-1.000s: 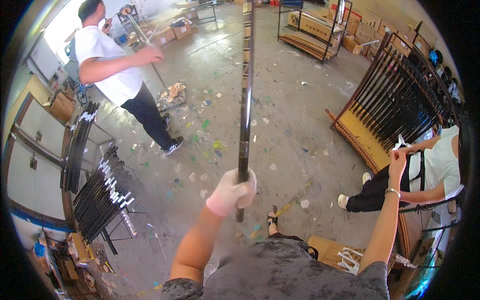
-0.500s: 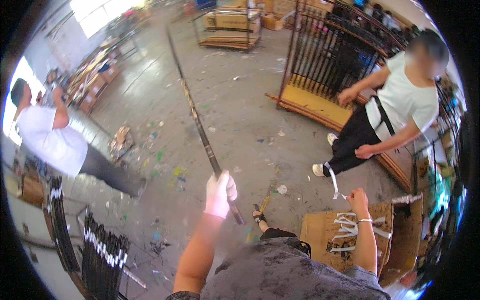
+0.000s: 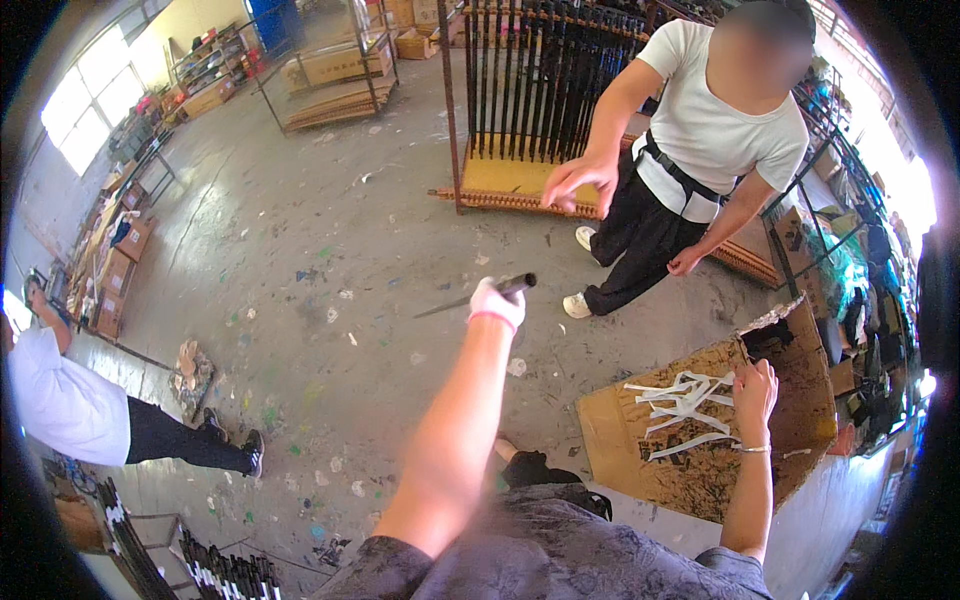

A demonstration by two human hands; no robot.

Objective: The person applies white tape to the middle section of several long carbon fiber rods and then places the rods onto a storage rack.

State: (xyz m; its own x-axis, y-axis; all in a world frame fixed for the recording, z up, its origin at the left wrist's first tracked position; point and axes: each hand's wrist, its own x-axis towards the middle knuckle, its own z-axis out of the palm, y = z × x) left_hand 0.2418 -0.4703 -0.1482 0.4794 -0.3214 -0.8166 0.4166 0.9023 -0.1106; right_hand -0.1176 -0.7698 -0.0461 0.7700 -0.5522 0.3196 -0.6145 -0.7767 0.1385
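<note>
My left hand (image 3: 496, 306), in a white glove, is wrapped round a dark tapered rod (image 3: 518, 284) out over the floor. The rod's thick end sticks out to the right of my fist and its thin part points left. My bare right hand (image 3: 757, 395), with a bracelet at the wrist, is closed at the right ends of several white strips (image 3: 683, 404). These strips lie across a cardboard box (image 3: 620, 440). Whatever is between the right fingers is hidden.
A co-worker (image 3: 690, 160) stands ahead on the right, one hand stretched toward the rod. Behind stands a rack (image 3: 455, 120) of upright black rods. Another person (image 3: 75, 400) is at the left. Bundled black rods with white bands (image 3: 235, 570) stand lower left.
My left hand has swung the rod forward and right, turning its thick end up. My right hand has moved right, and its dangling strip no longer shows. The right co-worker has extended a hand.
</note>
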